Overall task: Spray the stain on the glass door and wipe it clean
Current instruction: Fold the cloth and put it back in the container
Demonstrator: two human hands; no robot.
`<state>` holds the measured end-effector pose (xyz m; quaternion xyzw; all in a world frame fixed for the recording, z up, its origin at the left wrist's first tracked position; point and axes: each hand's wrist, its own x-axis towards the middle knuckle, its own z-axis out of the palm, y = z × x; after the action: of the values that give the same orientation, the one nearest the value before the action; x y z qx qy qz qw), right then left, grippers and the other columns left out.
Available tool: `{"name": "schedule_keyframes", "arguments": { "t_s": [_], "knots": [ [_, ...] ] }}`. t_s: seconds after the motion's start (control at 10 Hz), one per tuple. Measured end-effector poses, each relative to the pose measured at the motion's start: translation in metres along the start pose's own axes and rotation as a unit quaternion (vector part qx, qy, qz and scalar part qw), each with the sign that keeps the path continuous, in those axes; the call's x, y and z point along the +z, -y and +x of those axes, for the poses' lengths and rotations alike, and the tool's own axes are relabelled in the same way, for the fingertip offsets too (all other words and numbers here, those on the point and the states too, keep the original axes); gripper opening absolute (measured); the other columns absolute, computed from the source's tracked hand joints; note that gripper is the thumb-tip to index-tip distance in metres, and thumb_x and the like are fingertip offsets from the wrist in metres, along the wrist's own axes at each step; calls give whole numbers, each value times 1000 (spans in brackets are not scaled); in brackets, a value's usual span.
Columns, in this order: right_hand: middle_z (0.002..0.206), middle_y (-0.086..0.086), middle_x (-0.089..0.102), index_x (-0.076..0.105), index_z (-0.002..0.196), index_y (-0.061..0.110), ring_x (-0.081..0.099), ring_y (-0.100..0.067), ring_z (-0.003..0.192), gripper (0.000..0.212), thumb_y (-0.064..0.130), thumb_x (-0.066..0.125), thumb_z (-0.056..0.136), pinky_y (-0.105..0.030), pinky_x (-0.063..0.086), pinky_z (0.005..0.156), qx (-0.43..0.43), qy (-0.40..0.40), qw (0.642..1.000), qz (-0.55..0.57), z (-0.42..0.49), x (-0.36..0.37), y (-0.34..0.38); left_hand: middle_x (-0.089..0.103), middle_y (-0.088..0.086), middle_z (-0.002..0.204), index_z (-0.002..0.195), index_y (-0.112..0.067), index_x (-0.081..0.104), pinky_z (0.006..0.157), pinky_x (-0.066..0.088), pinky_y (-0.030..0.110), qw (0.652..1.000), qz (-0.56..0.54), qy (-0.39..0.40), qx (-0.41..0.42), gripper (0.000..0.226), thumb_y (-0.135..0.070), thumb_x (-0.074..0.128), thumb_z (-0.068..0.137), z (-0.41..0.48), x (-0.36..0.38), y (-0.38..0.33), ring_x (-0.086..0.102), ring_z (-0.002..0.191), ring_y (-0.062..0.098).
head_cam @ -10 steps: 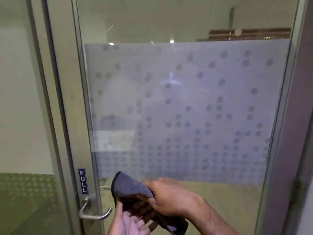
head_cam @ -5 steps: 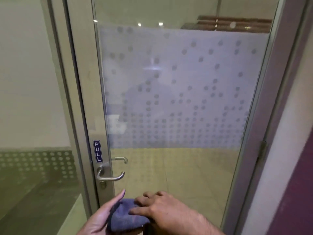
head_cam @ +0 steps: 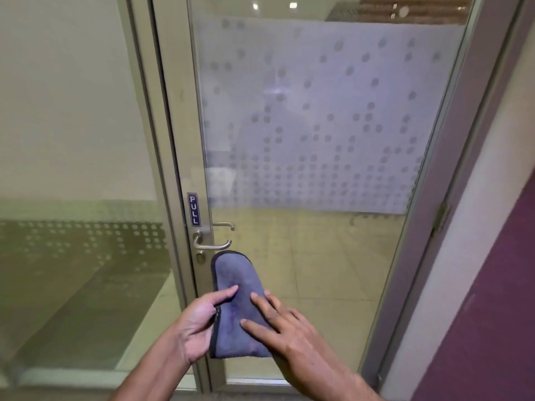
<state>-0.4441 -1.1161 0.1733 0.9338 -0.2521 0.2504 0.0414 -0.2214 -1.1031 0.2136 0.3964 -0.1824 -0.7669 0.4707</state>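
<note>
The glass door (head_cam: 318,256) stands shut in front of me, with a frosted dotted band across its upper half and clear glass below. I hold a folded blue-grey microfibre cloth (head_cam: 236,287) in front of the lower glass, just under the handle. My left hand (head_cam: 197,325) grips the cloth's left edge, thumb on top. My right hand (head_cam: 286,328) lies flat on the cloth's right side with fingers spread. No spray bottle is in view. I cannot make out a stain on the glass.
A metal lever handle (head_cam: 211,244) and a blue PULL label (head_cam: 194,209) sit on the door's left stile. A fixed glass panel (head_cam: 72,227) is to the left. A grey door frame (head_cam: 451,198) and purple wall (head_cam: 492,314) stand to the right.
The view has tilted down and shifted, so the door sits further right. The cloth went from bunched between both hands to folded flat and raised, pointing up at the handle.
</note>
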Motion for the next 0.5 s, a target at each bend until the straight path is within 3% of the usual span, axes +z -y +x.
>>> {"name": "schedule_keyframes", "arguments": {
  "t_s": [0.1, 0.2, 0.3, 0.4, 0.5],
  "knots": [
    [173, 0, 18, 33, 159, 37, 21, -18, 158, 75, 59, 65, 95, -28, 35, 119, -25, -19, 997, 74, -36, -8, 7, 58, 29, 145, 140, 12, 54, 124, 33, 53, 1000, 7, 30, 4, 56, -24, 56, 98, -23, 17, 20, 53, 137, 39],
    [167, 17, 32, 37, 156, 45, 29, -2, 153, 79, 64, 72, 87, -23, 29, 122, 144, -75, 924, 345, -69, -16, 8, 63, 29, 139, 136, 12, 59, 116, 44, 53, 998, -24, 2, 54, 53, -19, 62, 93, -46, 22, 45, 63, 130, 39],
    [144, 5, 63, 62, 131, 41, 59, -4, 131, 49, 56, 68, 84, -29, 47, 111, 371, -134, 752, 528, -84, -17, 9, 70, 26, 129, 130, 11, 65, 95, 61, 53, 994, -43, -31, 92, 50, -17, 67, 88, -78, 27, 71, 71, 117, 36],
    [122, -4, 75, 61, 131, 27, 71, -17, 111, 55, 62, 57, 90, -42, 56, 100, 492, 11, 607, 624, -93, -10, 19, 72, 25, 127, 127, 9, 68, 91, 62, 54, 992, -64, -40, 99, 46, -18, 65, 90, -119, 32, 105, 73, 114, 37],
    [110, -10, 78, 64, 132, 19, 76, -24, 89, 72, 75, 47, 90, -42, 63, 77, 475, 155, 441, 746, -103, 2, 52, 72, 25, 126, 125, 9, 69, 95, 60, 53, 991, -67, -47, 104, 42, -17, 66, 92, -160, 29, 136, 72, 116, 37]
  ]
}}
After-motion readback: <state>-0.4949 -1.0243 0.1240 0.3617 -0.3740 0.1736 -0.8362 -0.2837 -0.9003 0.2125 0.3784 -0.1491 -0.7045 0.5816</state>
